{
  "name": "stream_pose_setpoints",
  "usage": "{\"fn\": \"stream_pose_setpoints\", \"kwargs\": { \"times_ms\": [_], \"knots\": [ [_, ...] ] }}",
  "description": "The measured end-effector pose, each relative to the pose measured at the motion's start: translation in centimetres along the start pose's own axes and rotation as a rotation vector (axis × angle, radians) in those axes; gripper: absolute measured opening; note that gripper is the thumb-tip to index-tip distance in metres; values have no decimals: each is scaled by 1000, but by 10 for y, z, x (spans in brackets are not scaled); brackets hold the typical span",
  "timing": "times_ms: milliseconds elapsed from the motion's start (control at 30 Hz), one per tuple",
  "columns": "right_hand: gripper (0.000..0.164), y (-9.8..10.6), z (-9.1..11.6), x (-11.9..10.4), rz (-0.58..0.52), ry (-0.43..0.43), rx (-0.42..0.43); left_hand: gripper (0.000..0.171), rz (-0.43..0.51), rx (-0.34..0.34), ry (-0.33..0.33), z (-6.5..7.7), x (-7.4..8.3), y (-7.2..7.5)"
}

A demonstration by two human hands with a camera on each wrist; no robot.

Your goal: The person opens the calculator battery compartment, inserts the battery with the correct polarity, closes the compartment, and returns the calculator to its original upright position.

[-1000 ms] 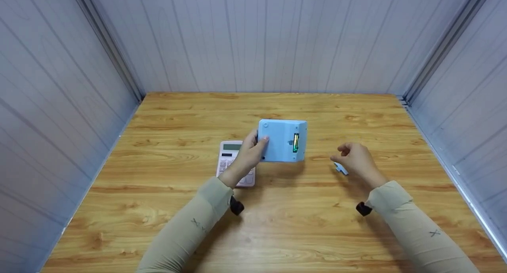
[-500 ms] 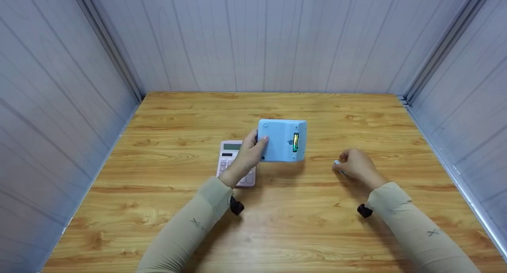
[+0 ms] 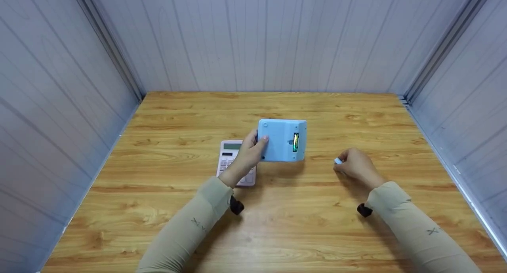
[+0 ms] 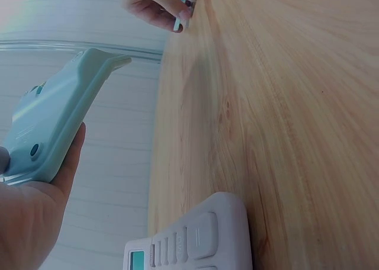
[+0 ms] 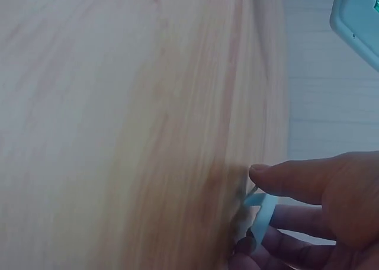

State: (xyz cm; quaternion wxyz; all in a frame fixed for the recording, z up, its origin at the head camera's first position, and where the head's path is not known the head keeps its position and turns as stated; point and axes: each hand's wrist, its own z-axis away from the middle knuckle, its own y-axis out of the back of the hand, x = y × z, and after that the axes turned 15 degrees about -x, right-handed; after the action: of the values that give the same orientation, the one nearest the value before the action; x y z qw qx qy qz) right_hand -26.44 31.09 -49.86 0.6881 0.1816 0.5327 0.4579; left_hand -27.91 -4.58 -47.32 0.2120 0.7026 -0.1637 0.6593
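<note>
My left hand (image 3: 248, 151) grips a light-blue calculator (image 3: 279, 140) above the table, its back turned up and the thumb lying on that back. A battery (image 3: 296, 142) shows in the uncovered slot near the calculator's right side. Low over the table at the right, my right hand (image 3: 358, 167) pinches a small light-blue battery cover (image 3: 338, 161). In the right wrist view the cover (image 5: 262, 222) stands on edge between thumb and fingers, partly hidden by the fingertips.
A pink calculator (image 3: 224, 168) lies face up on the wooden table (image 3: 293, 217), partly under my left forearm. White panel walls (image 3: 253, 39) enclose the table at the back and both sides.
My right hand has come down slightly onto the battery cover, which lay on the table, and now pinches it turned up. The left hand and the blue calculator have stayed put.
</note>
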Motion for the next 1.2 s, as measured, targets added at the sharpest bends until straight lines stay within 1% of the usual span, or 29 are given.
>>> {"fn": "stream_pose_setpoints", "kwargs": {
  "times_ms": [100,267,400,533,800,1000,1200],
  "knots": [
    [37,2,1,-5,-38,-5,6,45,6,2,-7,0,1,0],
    [44,4,5,-17,-105,-9,47,43,-7,10,-17,-1,1,-2],
    [47,5,8,-27,-136,31,97,43,-12,16,-20,-1,0,-2],
    [48,5,10,-36,-155,71,145,44,-2,13,-17,-1,-1,-2],
    [41,0,11,-52,-173,133,232,44,14,7,-37,-1,-1,-3],
    [41,-2,10,-62,-248,150,249,45,24,7,-30,0,0,-5],
    [40,-6,11,-69,-315,213,271,45,27,15,-7,-2,-1,-7]
  ]
}}
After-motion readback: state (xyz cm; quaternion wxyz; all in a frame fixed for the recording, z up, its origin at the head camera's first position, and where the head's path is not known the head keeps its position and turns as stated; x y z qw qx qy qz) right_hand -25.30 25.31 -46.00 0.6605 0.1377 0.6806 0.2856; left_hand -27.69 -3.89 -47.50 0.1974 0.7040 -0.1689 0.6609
